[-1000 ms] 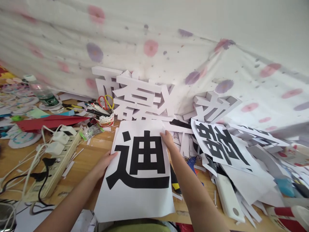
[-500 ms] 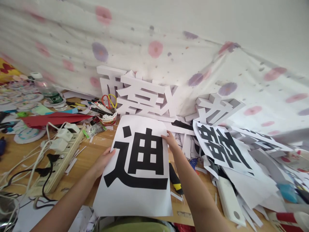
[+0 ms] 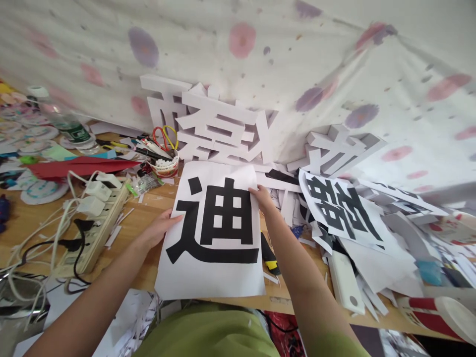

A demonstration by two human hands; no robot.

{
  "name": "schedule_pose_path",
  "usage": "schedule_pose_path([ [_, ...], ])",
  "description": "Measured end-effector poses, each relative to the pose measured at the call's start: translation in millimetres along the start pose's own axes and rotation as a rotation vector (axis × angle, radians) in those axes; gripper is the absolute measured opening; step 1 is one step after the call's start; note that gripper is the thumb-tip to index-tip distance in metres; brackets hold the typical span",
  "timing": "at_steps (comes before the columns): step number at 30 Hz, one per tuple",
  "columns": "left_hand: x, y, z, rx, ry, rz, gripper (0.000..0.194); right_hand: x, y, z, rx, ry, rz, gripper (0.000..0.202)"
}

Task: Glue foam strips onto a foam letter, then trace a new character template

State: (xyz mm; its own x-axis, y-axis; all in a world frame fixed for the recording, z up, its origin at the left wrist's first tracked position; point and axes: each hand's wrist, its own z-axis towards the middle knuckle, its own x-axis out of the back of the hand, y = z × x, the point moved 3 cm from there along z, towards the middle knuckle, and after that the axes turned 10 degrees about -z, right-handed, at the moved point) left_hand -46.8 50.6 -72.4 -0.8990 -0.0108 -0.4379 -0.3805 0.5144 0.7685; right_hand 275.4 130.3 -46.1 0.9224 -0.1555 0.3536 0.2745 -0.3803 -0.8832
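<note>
A white sheet [image 3: 211, 277] printed with a large black character lies at the middle of the wooden table [image 3: 128, 228], its lower edge close to the table's front edge. My left hand [image 3: 159, 229] holds the sheet's left edge, thumb on top. At the upper right edge, my right hand [image 3: 261, 197] grips the paper between thumb and fingers. A black and yellow cutter [image 3: 270, 258] lies beside the sheet, under my right forearm. To the right rests another printed sheet [image 3: 336, 208] on a heap of paper.
White paper-built characters [image 3: 219, 124] stand against the patterned curtain. A cup of scissors and pens [image 3: 165, 166], a power strip [image 3: 100, 228] with cables and a bottle [image 3: 72, 126] are on the left. A white device [image 3: 345, 282] and red-white cup [image 3: 435, 315] lie right.
The view has tilted down and shows more of the green shirt. Both hands keep hold of the sheet, which lies slightly straighter.
</note>
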Motion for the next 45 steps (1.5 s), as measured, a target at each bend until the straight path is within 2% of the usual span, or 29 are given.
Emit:
schedule_pose_path([
  [4,6.1,-3,3,-0.003,0.048,-0.033,0.039,0,-1,-9,-0.016,-0.073,0.044,0.015],
  [10,5.6,-6,2,0.022,0.091,-0.076,0.029,5,-2,-9,-0.028,-0.074,-0.009,0.015],
  [14,2.8,-6,1,-0.019,0.179,-0.077,0.019,8,0,-14,-0.015,0.012,-0.121,0.036],
  [17,2.7,-6,2,-0.004,0.199,-0.08,0.017,5,8,-35,0.116,0.108,-0.292,0.063],
  [19,4.6,-5,3,0.004,0.19,-0.08,0.018,-1,20,-53,0.191,0.091,-0.416,0.067],
  [21,7.4,-4,5,-0.003,0.171,-0.082,0.019,-5,33,-70,0.178,0.098,-0.451,0.068],
  [23,9.9,-4,5,-0.009,0.161,-0.086,0.02,-4,41,-82,0.14,0.113,-0.392,0.071],
  [25,11.7,-4,5,-0.016,0.164,-0.089,0.02,-1,46,-90,0.088,0.039,-0.257,0.075],
  [27,13.0,-4,4,-0.024,0.167,-0.097,0.021,2,47,-99,0.062,-0.125,-0.108,0.073],
  [29,15.0,-5,4,-0.038,0.173,-0.124,0.022,5,48,-108,0.063,-0.289,-0.016,0.059],
  [31,17.9,-5,5,-0.046,0.177,-0.151,0.023,8,50,-116,0.047,-0.386,0.017,0.039],
  [33,20.8,-6,5,-0.041,0.18,-0.163,0.024,11,52,-121,0.012,-0.422,0.057,0.025],
  [35,22.8,-5,5,-0.023,0.166,-0.164,0.026,13,51,-122,-0.006,-0.433,0.112,0.022],
  [42,27.4,-3,2,0.032,0.094,-0.195,0.024,18,51,-112,0.004,-0.478,0.23,0.029],
  [45,24.6,0,1,0.006,0.109,-0.221,0.021,18,53,-108,-0.026,-0.492,0.256,0.032],
])
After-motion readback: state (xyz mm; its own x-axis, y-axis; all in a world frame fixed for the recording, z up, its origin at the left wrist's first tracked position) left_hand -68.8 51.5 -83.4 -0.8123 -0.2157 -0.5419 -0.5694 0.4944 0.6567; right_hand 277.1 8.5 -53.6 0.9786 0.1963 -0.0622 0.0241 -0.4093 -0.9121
